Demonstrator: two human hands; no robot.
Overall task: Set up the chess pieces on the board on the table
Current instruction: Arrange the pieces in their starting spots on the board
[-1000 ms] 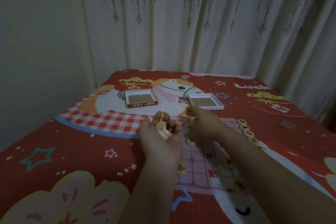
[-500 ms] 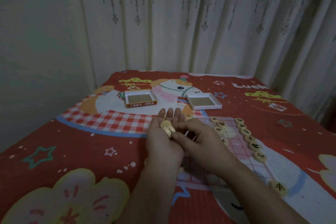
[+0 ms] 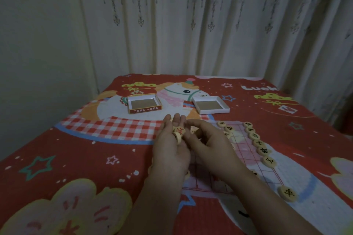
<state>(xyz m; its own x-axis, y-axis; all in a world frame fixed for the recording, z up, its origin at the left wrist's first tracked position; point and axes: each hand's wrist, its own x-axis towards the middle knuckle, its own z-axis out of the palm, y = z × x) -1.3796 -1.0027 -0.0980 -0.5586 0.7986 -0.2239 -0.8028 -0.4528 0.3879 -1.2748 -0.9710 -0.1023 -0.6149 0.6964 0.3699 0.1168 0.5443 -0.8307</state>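
1. The left hand (image 3: 170, 150) is cradling a few round chess pieces (image 3: 178, 133) on its straight, palm-up fingers, above the board (image 3: 248, 156).
2. The right hand (image 3: 209, 146) is pinching one piece from that pile.
3. The pieces are looking light, hard and smooth; pinching one by its rim seems safest.

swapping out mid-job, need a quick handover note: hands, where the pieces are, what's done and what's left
Left hand: palm up over the board's left edge, cradling a few round cream wooden chess pieces, one with a red character on top.
Right hand: fingers curled, reaching to that stack; whether it pinches a piece cannot be told.
Pink gridded paper board lies on the red cartoon cloth.
Done: a row of black-lettered pieces lines the board's right edge; one more sits nearer.
Left: place the pieces in the palm. Two open box halves look empty.
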